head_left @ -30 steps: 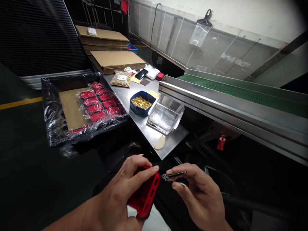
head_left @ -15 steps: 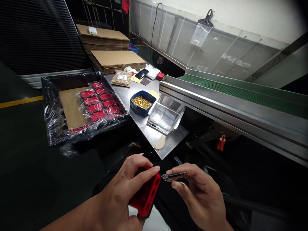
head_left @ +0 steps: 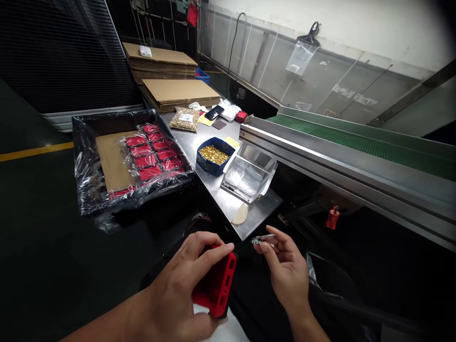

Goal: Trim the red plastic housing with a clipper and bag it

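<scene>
My left hand [head_left: 185, 285] is closed around a red plastic case [head_left: 225, 287] with black edging and a row of rectangular slots along its side. It is tilted, and my fingers cover part of it. To its right, my right hand [head_left: 287, 268] pinches a small metal nail clipper [head_left: 262, 239] between thumb and fingers. The clipper is apart from the case, its jaws turned left. Beyond both hands, a flat beige piece [head_left: 240, 214] lies on the near corner of the metal table [head_left: 261, 216].
On the table are a blue bin [head_left: 210, 168] of small brass-coloured parts, a clear-lidded box [head_left: 245, 178] and a bag of parts [head_left: 184, 118]. To the left stands a plastic-lined black tray [head_left: 80, 166] with wrapped red items [head_left: 147, 161]. A green conveyor [head_left: 335, 135] runs along the right.
My right hand has drawn the nail clipper back from the case, up and slightly to the right. My left hand still grips the case. The view has shifted slightly.
</scene>
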{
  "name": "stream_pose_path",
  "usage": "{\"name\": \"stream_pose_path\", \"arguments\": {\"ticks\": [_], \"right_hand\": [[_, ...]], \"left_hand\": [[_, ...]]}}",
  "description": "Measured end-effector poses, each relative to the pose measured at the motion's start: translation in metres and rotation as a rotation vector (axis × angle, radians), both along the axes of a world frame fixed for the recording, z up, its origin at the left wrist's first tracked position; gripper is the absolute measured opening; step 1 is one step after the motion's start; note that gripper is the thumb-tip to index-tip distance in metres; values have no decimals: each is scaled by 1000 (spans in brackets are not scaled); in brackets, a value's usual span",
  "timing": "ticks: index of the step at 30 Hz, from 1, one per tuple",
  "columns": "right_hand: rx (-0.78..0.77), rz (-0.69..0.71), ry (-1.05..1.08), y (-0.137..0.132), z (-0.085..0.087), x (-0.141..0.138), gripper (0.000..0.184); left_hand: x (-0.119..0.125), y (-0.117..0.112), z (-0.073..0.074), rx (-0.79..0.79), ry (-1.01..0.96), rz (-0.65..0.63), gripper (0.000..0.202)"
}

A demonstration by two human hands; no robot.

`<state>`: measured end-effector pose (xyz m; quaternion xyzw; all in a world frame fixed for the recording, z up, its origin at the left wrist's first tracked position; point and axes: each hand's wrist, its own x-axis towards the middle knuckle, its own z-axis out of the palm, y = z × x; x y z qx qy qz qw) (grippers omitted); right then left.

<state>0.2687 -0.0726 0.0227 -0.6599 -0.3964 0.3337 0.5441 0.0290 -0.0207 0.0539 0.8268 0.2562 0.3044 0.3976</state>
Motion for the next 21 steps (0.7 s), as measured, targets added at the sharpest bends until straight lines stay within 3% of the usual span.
{"name": "stream_pose_path", "arguments": {"ticks": [6,10,14,18,21], "right_hand": [[-42,-148,37,35,-85,35,57],[-77,-244,-50,58,-125,58,60],[-147,-263,-210,65,-140,73,57],[-173,-297,-312,58,-139,83,52],[-230,-216,-346,48,-135,85,46]], "left_hand": [[-1,3,-1,-355,14,82,96],[1,5,3,-446,37,144,89],[1,6,5,-486,76,185,87],[0,7,5,-552,131,194,83],[-1,8,3,-614,128,189,78]]}}
